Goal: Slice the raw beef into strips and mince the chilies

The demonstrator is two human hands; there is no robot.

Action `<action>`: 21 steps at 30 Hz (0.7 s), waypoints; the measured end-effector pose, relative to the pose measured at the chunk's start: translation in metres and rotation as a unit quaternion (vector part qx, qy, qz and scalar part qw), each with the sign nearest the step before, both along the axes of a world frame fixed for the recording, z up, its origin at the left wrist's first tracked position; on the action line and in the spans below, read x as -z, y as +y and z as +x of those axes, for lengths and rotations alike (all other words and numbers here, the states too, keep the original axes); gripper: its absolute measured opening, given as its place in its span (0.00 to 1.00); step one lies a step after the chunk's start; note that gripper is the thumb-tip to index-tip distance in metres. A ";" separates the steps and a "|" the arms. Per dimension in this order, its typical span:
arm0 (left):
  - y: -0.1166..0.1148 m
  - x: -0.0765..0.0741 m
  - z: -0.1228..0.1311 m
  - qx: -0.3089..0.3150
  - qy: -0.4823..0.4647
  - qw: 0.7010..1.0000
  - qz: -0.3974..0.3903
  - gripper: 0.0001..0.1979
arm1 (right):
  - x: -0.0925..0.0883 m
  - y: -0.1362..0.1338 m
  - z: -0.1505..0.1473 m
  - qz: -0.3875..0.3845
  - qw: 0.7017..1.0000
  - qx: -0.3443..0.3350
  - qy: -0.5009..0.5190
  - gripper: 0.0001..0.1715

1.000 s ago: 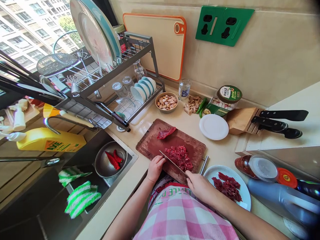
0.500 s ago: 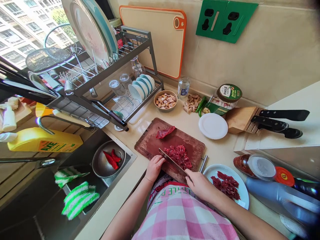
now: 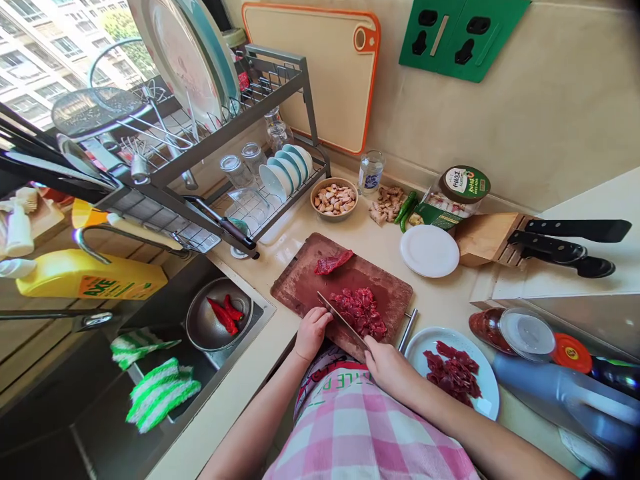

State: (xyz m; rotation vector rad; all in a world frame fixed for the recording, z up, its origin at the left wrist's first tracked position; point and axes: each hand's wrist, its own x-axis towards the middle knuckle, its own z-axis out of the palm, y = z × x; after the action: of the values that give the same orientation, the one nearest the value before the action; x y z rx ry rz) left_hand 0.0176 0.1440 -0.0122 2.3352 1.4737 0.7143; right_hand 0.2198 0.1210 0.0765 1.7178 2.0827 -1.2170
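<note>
My right hand (image 3: 385,363) is wrapped round the handle of a kitchen knife (image 3: 340,320), whose blade slants across the near part of a brown cutting board (image 3: 300,273). My left hand (image 3: 313,330) has its fingers curled at the board's near edge, close against the blade; whatever lies under the fingertips is hidden. Beyond the blade is a heap of sliced raw red meat (image 3: 363,310). One larger piece of meat (image 3: 333,262) rests apart near the board's far side. To the right, a pale plate (image 3: 415,347) holds more meat slices (image 3: 453,373).
At left is a sink with a metal pan (image 3: 200,333) holding red chillies and a striped green cloth (image 3: 163,393). A dish rack (image 3: 225,133) stands behind. Farther back are a bowl of garlic (image 3: 334,212), ginger (image 3: 387,203), a white plate (image 3: 429,251) and a knife block (image 3: 487,237).
My right hand and the knife handle have shifted slightly left, toward my left hand. The left hand stays nearly in place. The camera view has moved a little.
</note>
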 end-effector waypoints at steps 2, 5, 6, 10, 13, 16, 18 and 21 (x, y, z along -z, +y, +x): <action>0.001 -0.001 0.000 0.001 -0.003 1.000 -0.008 0.13 | 0.001 0.011 -0.016 0.005 1.000 0.010 -0.012 0.13; 0.001 -0.003 -0.002 0.014 -0.004 1.000 -0.016 0.13 | 0.000 0.023 -0.028 0.021 1.000 0.012 0.001 0.14; 0.001 -0.003 -0.004 0.016 -0.005 1.000 -0.017 0.13 | -0.001 0.023 -0.026 0.022 1.000 0.012 0.004 0.14; 0.001 0.000 -0.009 0.012 -0.006 1.000 -0.014 0.14 | -0.005 0.008 0.005 0.008 0.999 0.022 0.033 0.14; 0.002 0.002 -0.010 0.008 -0.001 1.000 -0.016 0.14 | -0.008 -0.005 0.025 0.007 0.998 0.034 0.051 0.14; 0.003 0.001 -0.010 0.007 0.007 1.000 -0.024 0.14 | -0.013 -0.010 0.033 0.003 0.998 0.035 0.061 0.15; 0.003 0.000 -0.009 0.008 0.005 0.999 -0.033 0.14 | -0.016 -0.009 0.035 -0.002 0.997 0.032 0.070 0.14; 0.004 -0.002 -0.007 0.008 -0.003 0.999 -0.038 0.14 | -0.018 -0.006 0.036 -0.007 0.996 0.028 0.080 0.14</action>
State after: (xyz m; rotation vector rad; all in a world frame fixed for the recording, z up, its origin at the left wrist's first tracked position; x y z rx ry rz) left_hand 0.0107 0.1477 -0.0104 2.2838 1.4521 0.6482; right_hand 0.2557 0.1149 0.0950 1.7355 2.1197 -1.4254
